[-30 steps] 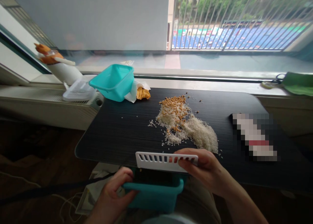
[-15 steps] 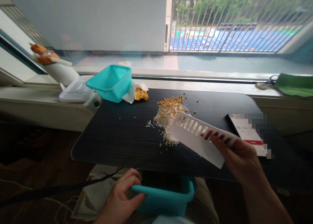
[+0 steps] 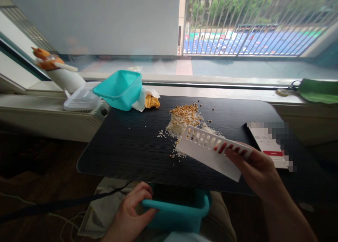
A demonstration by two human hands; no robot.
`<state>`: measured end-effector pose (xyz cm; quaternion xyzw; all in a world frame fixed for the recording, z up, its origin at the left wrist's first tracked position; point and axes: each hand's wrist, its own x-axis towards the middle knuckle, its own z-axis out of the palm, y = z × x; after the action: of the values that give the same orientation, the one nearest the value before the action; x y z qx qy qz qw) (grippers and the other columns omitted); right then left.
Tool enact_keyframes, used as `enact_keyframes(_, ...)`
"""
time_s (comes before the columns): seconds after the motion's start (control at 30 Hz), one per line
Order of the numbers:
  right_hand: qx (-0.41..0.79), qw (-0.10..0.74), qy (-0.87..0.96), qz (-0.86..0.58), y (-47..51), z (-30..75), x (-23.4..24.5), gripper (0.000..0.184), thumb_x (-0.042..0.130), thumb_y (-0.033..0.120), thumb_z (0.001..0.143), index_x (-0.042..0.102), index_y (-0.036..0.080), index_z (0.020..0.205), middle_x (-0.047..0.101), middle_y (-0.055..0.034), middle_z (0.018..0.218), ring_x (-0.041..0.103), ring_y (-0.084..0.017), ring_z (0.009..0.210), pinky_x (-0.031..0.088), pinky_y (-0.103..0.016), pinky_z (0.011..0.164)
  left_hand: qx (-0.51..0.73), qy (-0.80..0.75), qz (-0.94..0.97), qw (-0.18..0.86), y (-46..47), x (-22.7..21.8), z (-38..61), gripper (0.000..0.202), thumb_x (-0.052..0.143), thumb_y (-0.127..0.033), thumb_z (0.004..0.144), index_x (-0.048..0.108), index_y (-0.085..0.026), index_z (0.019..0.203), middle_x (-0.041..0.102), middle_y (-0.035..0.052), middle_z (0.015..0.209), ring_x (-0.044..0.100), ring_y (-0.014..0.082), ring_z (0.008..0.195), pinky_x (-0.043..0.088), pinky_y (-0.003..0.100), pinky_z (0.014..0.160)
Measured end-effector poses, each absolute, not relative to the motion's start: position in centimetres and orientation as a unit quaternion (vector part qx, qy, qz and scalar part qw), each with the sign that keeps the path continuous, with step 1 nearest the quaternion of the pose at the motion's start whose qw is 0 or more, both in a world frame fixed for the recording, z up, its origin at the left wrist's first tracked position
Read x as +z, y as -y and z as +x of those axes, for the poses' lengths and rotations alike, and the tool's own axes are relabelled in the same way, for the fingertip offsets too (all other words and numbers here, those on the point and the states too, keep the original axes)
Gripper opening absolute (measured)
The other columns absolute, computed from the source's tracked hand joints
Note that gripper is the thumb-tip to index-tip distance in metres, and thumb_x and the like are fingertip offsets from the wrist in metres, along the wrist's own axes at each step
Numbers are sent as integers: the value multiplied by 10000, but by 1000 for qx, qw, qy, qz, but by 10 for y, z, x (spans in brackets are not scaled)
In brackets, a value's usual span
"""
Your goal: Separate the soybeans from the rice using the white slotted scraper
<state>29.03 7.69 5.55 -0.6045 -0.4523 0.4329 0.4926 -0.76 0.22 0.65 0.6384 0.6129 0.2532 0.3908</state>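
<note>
My right hand (image 3: pixel 256 168) is closed on a white slotted plastic sheet (image 3: pixel 208 157), its fingers behind the slots and its thumb in front. The sheet tilts over the near side of a mixed heap, hiding part of it. White rice grains (image 3: pixel 175 127) make up most of the heap, with yellow-brown beans (image 3: pixel 186 110) on its far side. Below the table's front edge, my left hand (image 3: pixel 136 207) grips the rim of a teal plastic tub (image 3: pixel 179 210). The tub sits by my lap, and its inside is dark.
A second teal tub (image 3: pixel 118 90) stands tilted at the back left of the black table (image 3: pixel 116 150), beside crumpled packaging (image 3: pixel 151 100). A phone (image 3: pixel 271 147) lies at right. Scissors (image 3: pixel 295 85) and a green cloth (image 3: pixel 318 90) rest on the sill.
My right hand has shifted the slotted sheet slightly left and toward me over the rice. A loose bean now shows at the heap's near left. My left hand stays on the tub rim.
</note>
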Motion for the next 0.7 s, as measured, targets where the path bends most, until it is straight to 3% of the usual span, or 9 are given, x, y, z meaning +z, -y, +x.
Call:
enact_keyframes(0.37,463,437,587,-499,-83,258,39,221,670,359,858,779,204,973,794,-44,880,736,-223,793,590,-280,708,268,-628,617,392,0,7,-11,121,661,-165,706,624,-206,599,639,5,770,668,180,730,523,199,659)
enact_keyframes(0.63,494,292,699,-427,-70,262,67,200,585,284,921,768,208,944,777,-28,849,700,-161,713,535,-193,612,290,-608,650,350,-1,6,-29,129,664,-180,716,612,-199,600,647,18,748,663,183,695,517,218,640)
enact_keyframes(0.7,496,290,704,-418,-64,273,70,179,597,264,915,770,223,940,778,-26,871,705,-161,723,540,-192,625,290,-600,657,352,-2,5,-27,154,658,-192,743,604,-196,599,638,20,749,660,179,691,512,221,647)
